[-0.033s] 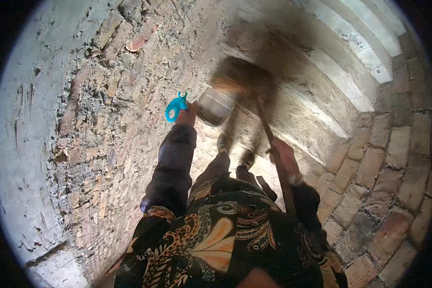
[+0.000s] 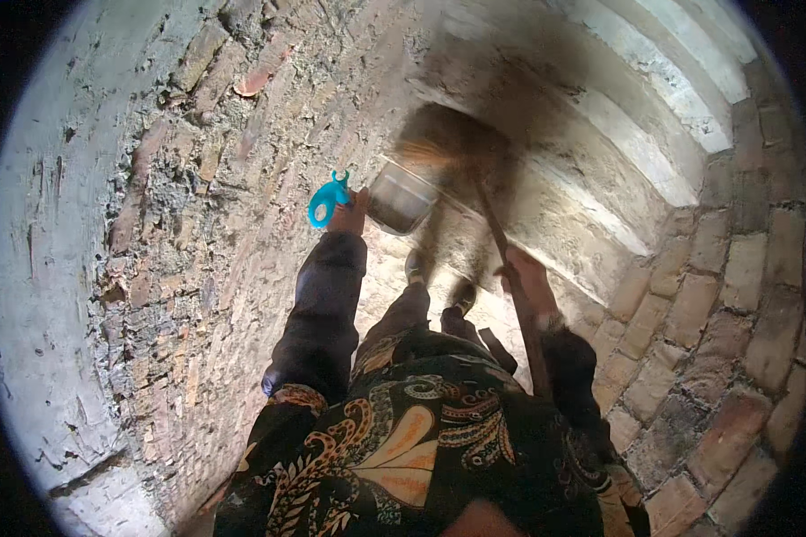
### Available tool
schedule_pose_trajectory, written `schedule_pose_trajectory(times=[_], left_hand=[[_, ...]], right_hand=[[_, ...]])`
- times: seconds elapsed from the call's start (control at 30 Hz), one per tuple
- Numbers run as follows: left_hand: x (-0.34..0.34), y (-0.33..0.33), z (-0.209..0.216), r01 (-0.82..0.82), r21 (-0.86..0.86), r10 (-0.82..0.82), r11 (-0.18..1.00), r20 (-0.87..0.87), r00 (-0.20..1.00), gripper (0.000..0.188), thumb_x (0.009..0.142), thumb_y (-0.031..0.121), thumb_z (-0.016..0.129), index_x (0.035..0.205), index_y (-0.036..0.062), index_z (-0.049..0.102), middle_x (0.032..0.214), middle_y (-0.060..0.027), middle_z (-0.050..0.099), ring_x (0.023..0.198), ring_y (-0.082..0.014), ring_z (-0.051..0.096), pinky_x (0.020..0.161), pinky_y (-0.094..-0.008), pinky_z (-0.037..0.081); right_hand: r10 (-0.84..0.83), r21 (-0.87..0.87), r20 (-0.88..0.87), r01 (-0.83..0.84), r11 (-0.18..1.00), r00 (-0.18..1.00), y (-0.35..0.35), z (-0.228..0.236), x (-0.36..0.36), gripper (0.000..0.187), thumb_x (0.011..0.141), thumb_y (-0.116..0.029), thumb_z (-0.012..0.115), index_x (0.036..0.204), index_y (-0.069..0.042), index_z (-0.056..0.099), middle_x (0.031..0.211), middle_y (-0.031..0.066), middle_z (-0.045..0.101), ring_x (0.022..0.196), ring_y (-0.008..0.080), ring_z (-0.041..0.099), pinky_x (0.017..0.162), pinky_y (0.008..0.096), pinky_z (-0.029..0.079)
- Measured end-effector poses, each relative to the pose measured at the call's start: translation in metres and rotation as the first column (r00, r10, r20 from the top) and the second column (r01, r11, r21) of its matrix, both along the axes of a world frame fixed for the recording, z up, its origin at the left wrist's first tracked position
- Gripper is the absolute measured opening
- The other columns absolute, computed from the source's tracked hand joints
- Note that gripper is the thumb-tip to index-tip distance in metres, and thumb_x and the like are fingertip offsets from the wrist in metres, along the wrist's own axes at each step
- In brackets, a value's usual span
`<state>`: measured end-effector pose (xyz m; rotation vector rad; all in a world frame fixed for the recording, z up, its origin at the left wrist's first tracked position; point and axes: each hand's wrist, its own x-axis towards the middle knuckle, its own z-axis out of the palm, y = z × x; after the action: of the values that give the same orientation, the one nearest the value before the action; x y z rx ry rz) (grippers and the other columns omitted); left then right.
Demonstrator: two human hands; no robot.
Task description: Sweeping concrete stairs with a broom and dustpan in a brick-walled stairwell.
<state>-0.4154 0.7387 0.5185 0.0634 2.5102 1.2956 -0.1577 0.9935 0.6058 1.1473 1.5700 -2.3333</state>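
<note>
Head view: dustpan (image 2: 401, 200) and broom (image 2: 495, 225)

Left hand (image 2: 350, 215): fingers closed round the dustpan's teal handle (image 2: 321, 211). Right hand (image 2: 530, 282): fingers wrapped round the broom's stick (image 2: 530, 356). Dustpan ahead of the feet (image 2: 415, 266), just beside blurred bristles (image 2: 432, 143). Beyond: steps (image 2: 640, 112), right; rough brick wall (image 2: 206, 242), left.

Dustpan (image 2: 403, 199) ahead of the feet (image 2: 462, 293), broom head (image 2: 457, 134) probably just beyond it, wall (image 2: 197, 242) left, steps (image 2: 618, 134) ahead right
</note>
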Motion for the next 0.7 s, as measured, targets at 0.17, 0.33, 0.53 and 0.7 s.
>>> schedule_pose_trajectory(times=[0.17,0.33,0.53,0.7], left_hand=[[0.006,0.014,0.009,0.014,0.023,-0.015,1.000,0.048,0.999,0.032,0.078,0.033,0.058,0.068,0.0067,0.043,0.062,-0.0022,0.046,0.061,-0.0139,0.042,0.058,-0.0338,0.036],[0.009,-0.001,-0.005,-0.006,0.056,0.002,0.998,0.058,0.998,0.028,0.079,0.033,0.056,0.074,0.0077,0.045,0.064,-0.0010,0.047,0.064,-0.0129,0.043,0.061,-0.0316,0.037],[0.022,0.007,-0.004,-0.070,0.108,0.087,0.992,-0.160,0.983,0.037,0.075,0.038,0.057,0.059,0.0057,0.048,0.044,-0.0037,0.039,0.032,-0.0137,0.040,0.031,-0.0270,0.035],[0.031,0.016,0.013,-0.026,0.121,0.028,0.992,-0.011,1.000,0.032,0.076,0.035,0.058,0.068,0.0057,0.049,0.057,-0.0045,0.047,0.050,-0.0155,0.045,0.047,-0.0318,0.037]], right_hand=[[0.068,-0.051,0.005,-0.068,0.996,0.998,-0.009,-0.062,-0.014,0.025,0.084,-0.025,0.050,0.090,-0.001,0.054,0.068,0.0071,0.057,0.047,0.0101,0.049,0.045,0.0222,0.042],[0.182,-0.145,0.100,-0.167,0.975,0.978,-0.046,-0.060,0.030,0.026,0.083,-0.022,0.051,0.099,-0.002,0.054,0.069,0.0053,0.057,0.048,0.0100,0.050,0.043,0.0232,0.040],[0.130,-0.232,0.189,-0.084,0.969,0.973,-0.045,0.041,0.090,0.032,0.085,-0.025,0.048,0.106,-0.002,0.051,0.067,0.0026,0.053,0.051,0.0073,0.047,0.044,0.0194,0.037],[-0.057,-0.228,0.182,0.098,0.969,0.982,-0.040,0.058,0.139,0.029,0.088,-0.022,0.040,0.109,-0.003,0.047,0.066,0.0025,0.052,0.053,0.0056,0.044,0.045,0.0168,0.035]])
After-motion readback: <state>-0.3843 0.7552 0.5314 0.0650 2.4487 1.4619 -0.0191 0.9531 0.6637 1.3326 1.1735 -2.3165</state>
